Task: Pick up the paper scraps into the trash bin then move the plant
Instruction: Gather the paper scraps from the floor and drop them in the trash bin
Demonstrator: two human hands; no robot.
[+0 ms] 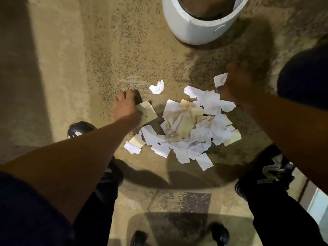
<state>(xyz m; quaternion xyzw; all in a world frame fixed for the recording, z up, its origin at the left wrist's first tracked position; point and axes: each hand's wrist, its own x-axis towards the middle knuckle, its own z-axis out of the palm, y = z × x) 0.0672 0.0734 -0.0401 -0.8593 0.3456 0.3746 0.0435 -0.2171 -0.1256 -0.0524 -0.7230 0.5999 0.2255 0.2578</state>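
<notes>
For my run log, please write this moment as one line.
stage: gathering scraps | left hand: holds tan scrap | right hand: holds white scrap | pile: on floor | pot: untouched

No readable text, scraps' marks (illegible)

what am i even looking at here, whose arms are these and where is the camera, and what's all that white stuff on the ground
There is no machine here. One camera sits on a person's head and looks down, so the two arms are the wearer's own, with their dark shoes below.

The white stuff is a pile of torn paper scraps lying on a speckled floor. The left hand grips a tan scrap at the pile's left edge. The right hand is blurred; it seems to pinch a white scrap at the pile's upper right.

At the top stands a white plant pot. No trash bin is clearly in view.
</notes>
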